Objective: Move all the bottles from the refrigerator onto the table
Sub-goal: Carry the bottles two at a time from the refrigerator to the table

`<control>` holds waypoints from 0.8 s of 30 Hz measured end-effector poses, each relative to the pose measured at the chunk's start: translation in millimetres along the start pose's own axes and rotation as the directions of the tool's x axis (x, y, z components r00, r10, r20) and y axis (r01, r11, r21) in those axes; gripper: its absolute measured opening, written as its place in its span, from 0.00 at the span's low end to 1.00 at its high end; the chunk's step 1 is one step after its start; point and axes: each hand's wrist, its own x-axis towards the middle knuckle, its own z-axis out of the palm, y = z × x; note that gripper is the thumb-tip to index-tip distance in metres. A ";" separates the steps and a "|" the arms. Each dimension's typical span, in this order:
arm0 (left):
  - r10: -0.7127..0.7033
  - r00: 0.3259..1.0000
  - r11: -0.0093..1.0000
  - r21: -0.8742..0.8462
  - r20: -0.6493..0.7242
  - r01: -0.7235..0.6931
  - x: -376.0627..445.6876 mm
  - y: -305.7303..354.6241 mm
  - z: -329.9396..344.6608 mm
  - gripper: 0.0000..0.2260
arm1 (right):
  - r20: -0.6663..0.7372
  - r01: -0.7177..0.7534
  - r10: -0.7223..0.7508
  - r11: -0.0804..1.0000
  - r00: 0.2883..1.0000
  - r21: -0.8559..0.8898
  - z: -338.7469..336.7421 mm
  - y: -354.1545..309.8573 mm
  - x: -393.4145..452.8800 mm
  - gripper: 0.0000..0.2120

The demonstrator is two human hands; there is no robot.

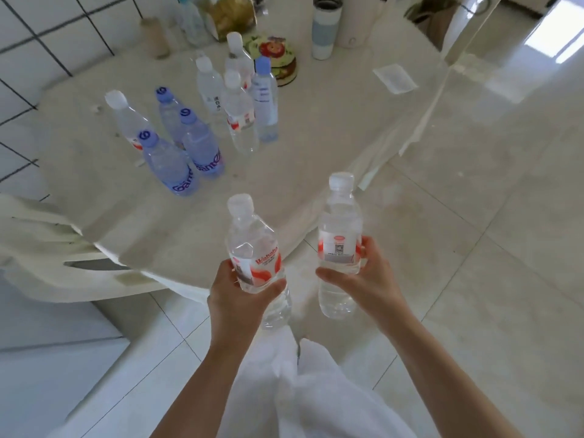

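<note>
My left hand (235, 300) grips a clear water bottle with a red label (252, 251) around its middle. My right hand (368, 276) holds a second clear bottle with a red label (339, 245) upright. Both bottles hang in the air just in front of the near edge of the round table (316, 137), which is covered in a pale cloth. Several bottles stand on the table: three blue-tinted ones with purple caps (170, 165) at the left and several clear ones (240, 118) behind them. The refrigerator is out of view.
A tall grey-and-white tumbler (324, 26), a colourful stack of coasters (278, 58), a white card (395, 78) and a bag of food (234, 14) sit at the table's far side. A white chair (41, 248) stands at the left. Glossy tiled floor lies to the right.
</note>
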 end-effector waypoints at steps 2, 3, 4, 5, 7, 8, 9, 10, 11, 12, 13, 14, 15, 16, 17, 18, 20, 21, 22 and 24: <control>-0.025 0.999 0.999 -0.022 -0.036 0.024 16.6 4.4 1.9 0.24 | 0.043 0.007 -0.006 1.000 0.999 -0.012 4.5 -11.0 22.0 0.33; -0.036 0.998 0.999 -0.032 -0.055 0.034 28.3 6.0 3.0 0.23 | 0.056 0.014 -0.013 1.000 0.998 -0.017 8.4 -15.6 34.8 0.31; -0.043 0.997 0.998 -0.039 -0.068 0.041 40.2 8.7 4.5 0.23 | 0.068 0.025 -0.023 0.999 0.997 -0.026 12.4 -20.6 46.7 0.30; -0.046 0.996 0.998 -0.043 -0.077 0.043 50.4 11.6 6.6 0.23 | 0.077 0.029 -0.026 0.999 0.997 -0.037 16.0 -24.3 56.4 0.30; -0.038 0.994 0.998 -0.049 -0.104 0.033 78.0 20.5 8.4 0.24 | 0.093 0.044 -0.039 0.998 0.995 -0.054 26.0 -36.3 81.1 0.29; -0.030 0.993 0.998 -0.050 -0.114 0.025 90.1 26.1 8.9 0.24 | 0.095 0.053 -0.047 0.997 0.994 -0.062 29.7 -41.9 92.0 0.29; -0.021 0.992 0.999 -0.053 -0.127 0.014 104.0 31.9 9.2 0.24 | 0.099 0.068 -0.060 0.995 0.993 -0.073 34.0 -48.9 104.6 0.30; -0.011 0.990 0.999 -0.050 -0.139 0.004 116.9 37.0 9.1 0.25 | 0.104 0.084 -0.074 0.992 0.992 -0.092 37.9 -56.2 116.2 0.30; -0.002 0.989 0.999 -0.043 -0.149 -0.004 129.5 41.8 9.3 0.25 | 0.108 0.097 -0.084 0.989 0.991 -0.113 41.2 -63.9 127.5 0.29; 0.009 0.987 0.999 -0.038 -0.158 -0.015 140.4 47.3 9.5 0.25 | 0.107 0.112 -0.099 0.986 0.989 -0.124 43.8 -71.8 138.1 0.29; 0.018 0.986 0.999 -0.033 -0.166 -0.024 149.3 51.9 9.8 0.26 | 0.101 0.125 -0.112 0.984 0.989 -0.128 45.9 -78.2 147.4 0.29; 0.025 0.984 0.999 -0.035 -0.174 -0.032 158.5 56.5 10.8 0.26 | 0.098 0.139 -0.126 0.981 0.987 -0.134 47.7 -85.4 157.6 0.29; 0.034 0.983 0.999 -0.032 -0.180 -0.041 165.2 60.5 12.0 0.26 | 0.093 0.151 -0.139 0.979 0.986 -0.140 48.8 -91.1 165.6 0.29; 0.043 0.983 0.999 -0.025 -0.181 -0.048 170.5 64.5 13.3 0.27 | 0.091 0.160 -0.148 0.977 0.985 -0.143 49.1 -95.1 173.6 0.30; 0.047 0.982 0.998 -0.022 -0.184 -0.051 177.4 68.5 15.3 0.27 | 0.092 0.164 -0.151 0.976 0.984 -0.146 49.5 -99.9 183.4 0.31; 0.045 0.981 0.999 -0.021 -0.189 -0.050 182.7 72.0 17.2 0.28 | 0.094 0.164 -0.151 0.975 0.984 -0.148 49.3 -104.1 191.6 0.32; 0.034 0.979 0.998 -0.037 -0.200 -0.042 193.7 77.9 23.1 0.28 | 0.114 0.171 -0.156 0.975 0.981 -0.143 47.7 -111.2 210.1 0.35; 0.027 0.978 0.998 -0.044 -0.205 -0.037 199.0 79.6 27.5 0.29 | 0.125 0.172 -0.156 0.976 0.980 -0.136 46.7 -113.8 219.7 0.36; 0.019 0.976 0.998 -0.049 -0.215 -0.030 203.8 81.6 32.0 0.29 | 0.137 0.170 -0.153 0.977 0.979 -0.129 45.5 -115.8 229.4 0.36; -0.003 0.967 0.998 -0.061 -0.256 -0.013 212.9 87.7 43.3 0.29 | 0.170 0.173 -0.151 0.977 0.974 -0.122 42.4 -119.6 250.1 0.36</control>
